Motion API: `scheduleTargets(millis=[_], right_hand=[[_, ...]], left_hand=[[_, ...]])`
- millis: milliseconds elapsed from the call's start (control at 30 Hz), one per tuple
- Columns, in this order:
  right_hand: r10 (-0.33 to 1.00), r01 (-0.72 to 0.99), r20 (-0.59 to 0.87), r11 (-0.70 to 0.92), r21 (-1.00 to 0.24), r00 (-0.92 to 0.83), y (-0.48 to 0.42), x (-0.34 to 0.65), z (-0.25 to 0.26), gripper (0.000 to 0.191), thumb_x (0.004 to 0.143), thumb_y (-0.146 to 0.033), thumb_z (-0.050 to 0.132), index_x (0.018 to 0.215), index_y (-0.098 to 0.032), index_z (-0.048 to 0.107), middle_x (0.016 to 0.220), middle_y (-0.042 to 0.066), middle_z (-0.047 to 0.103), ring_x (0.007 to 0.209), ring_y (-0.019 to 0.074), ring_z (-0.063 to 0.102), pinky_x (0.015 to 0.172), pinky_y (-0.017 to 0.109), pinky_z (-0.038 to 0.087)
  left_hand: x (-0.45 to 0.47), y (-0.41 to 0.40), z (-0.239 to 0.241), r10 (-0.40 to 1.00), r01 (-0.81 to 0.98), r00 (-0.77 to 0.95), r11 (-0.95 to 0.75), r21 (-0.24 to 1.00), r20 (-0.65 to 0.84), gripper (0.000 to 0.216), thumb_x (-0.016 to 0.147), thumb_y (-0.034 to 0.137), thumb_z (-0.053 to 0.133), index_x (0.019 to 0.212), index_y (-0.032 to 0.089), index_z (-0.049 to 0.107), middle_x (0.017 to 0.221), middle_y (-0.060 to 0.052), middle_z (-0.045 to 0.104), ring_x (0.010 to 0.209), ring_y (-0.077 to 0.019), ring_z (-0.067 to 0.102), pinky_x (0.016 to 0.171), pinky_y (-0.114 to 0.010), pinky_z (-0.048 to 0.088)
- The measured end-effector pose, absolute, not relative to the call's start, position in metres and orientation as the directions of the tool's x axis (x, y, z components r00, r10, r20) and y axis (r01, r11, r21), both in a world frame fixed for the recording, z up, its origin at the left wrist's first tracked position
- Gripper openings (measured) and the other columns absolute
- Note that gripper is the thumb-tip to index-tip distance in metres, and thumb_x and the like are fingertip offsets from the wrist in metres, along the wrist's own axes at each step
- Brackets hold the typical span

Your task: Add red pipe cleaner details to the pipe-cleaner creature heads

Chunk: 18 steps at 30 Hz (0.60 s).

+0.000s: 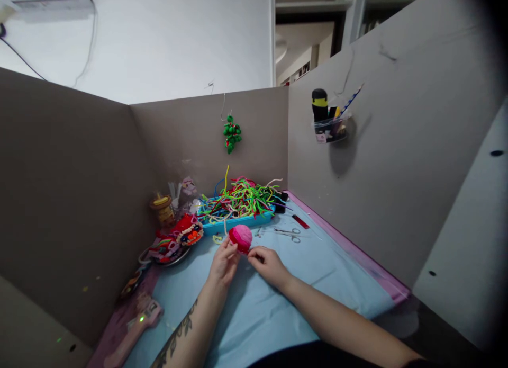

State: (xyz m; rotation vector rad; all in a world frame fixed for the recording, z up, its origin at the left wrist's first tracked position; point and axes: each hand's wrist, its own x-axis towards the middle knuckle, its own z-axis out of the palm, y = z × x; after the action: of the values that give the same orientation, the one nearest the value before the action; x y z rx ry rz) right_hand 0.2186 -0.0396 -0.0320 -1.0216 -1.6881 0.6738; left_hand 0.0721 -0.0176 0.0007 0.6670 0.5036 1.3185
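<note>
A rounded pink and red fuzzy craft piece (242, 235), which looks wound from pipe cleaners, is held up over the table. My left hand (225, 262) grips its lower left side between thumb and fingers. Close by its lower right edge, my right hand (270, 265) is closed in a pinch; whatever lies between those fingertips is too small to make out. Just behind the piece stands a blue tray (238, 224) heaped with many-coloured pipe cleaners (250, 198).
Scissors (291, 233) and a red strip (300, 222) lie to the right on the blue cloth (329, 283). A plate (174, 259) of finished craft pieces, a jar (163, 209) and a pink tool with a green light (146, 315) are at left. Grey panels surround the table.
</note>
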Motion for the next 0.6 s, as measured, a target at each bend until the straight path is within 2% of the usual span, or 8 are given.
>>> scheduleTargets(millis=[100, 200, 300, 400, 500, 600], right_hand=[[0.906, 0.263, 0.411, 0.422, -0.868, -0.098, -0.037, 0.218, -0.037, 0.007, 0.079, -0.023, 0.056, 0.073, -0.019, 0.056, 0.067, -0.001, 0.058, 0.063, 0.0143, 0.053, 0.059, 0.025, 0.042], [0.904, 0.184, 0.427, 0.417, -0.89, 0.021, -0.033, 0.221, -0.04, 0.017, 0.081, -0.035, 0.057, 0.081, -0.02, 0.051, 0.076, 0.001, 0.056, 0.07, 0.016, 0.054, 0.062, 0.026, 0.044], [0.886, 0.001, 0.449, 0.452, -0.892, 0.111, -0.031, 0.226, -0.04, 0.041, 0.08, -0.047, 0.059, 0.109, -0.021, 0.046, 0.11, 0.01, 0.054, 0.098, 0.0218, 0.056, 0.079, 0.032, 0.047], [0.887, -0.214, 0.463, 0.452, -0.866, -0.002, -0.031, 0.23, -0.038, 0.075, 0.075, -0.052, 0.064, 0.134, -0.024, 0.028, 0.137, 0.013, 0.039, 0.12, 0.0255, 0.047, 0.096, 0.037, 0.041], [0.901, -0.294, 0.426, 0.388, -0.873, -0.076, -0.033, 0.229, -0.039, 0.085, 0.069, -0.048, 0.071, 0.138, -0.025, 0.027, 0.135, 0.011, 0.043, 0.118, 0.0266, 0.05, 0.1, 0.039, 0.039], [0.931, -0.304, 0.365, 0.348, -0.887, 0.001, -0.033, 0.226, -0.039, 0.077, 0.067, -0.042, 0.074, 0.132, -0.024, 0.037, 0.129, 0.009, 0.048, 0.114, 0.026, 0.052, 0.1, 0.039, 0.038]], left_hand=[[0.072, -0.018, 0.0, 0.978, -0.694, 0.199, 0.097, 0.713, 0.06, 0.036, 0.063, 0.004, 0.07, 0.098, 0.013, 0.066, 0.096, -0.006, 0.07, 0.086, -0.0136, 0.065, 0.082, -0.021, 0.048], [0.071, -0.019, 0.001, 0.962, -0.667, 0.266, 0.132, 0.734, 0.069, 0.04, 0.063, 0.006, 0.072, 0.102, 0.012, 0.066, 0.099, -0.007, 0.07, 0.086, -0.014, 0.064, 0.083, -0.022, 0.047], [0.072, -0.023, 0.002, 0.902, -0.602, 0.42, 0.196, 0.774, 0.098, 0.047, 0.063, 0.009, 0.074, 0.11, 0.011, 0.064, 0.105, -0.01, 0.068, 0.091, -0.0175, 0.064, 0.085, -0.025, 0.046], [0.075, -0.028, 0.003, 0.852, -0.56, 0.509, 0.217, 0.8, 0.125, 0.052, 0.063, 0.011, 0.075, 0.114, 0.012, 0.063, 0.11, -0.012, 0.067, 0.097, -0.0206, 0.063, 0.087, -0.028, 0.045], [0.077, -0.031, 0.003, 0.845, -0.543, 0.516, 0.199, 0.816, 0.137, 0.058, 0.062, 0.013, 0.078, 0.117, 0.016, 0.062, 0.114, -0.012, 0.066, 0.1, -0.0216, 0.062, 0.088, -0.029, 0.045], [0.077, -0.032, 0.004, 0.859, -0.48, 0.493, 0.136, 0.867, 0.139, 0.06, 0.062, 0.017, 0.079, 0.119, 0.018, 0.061, 0.112, -0.011, 0.067, 0.099, -0.0218, 0.063, 0.086, -0.03, 0.046]])
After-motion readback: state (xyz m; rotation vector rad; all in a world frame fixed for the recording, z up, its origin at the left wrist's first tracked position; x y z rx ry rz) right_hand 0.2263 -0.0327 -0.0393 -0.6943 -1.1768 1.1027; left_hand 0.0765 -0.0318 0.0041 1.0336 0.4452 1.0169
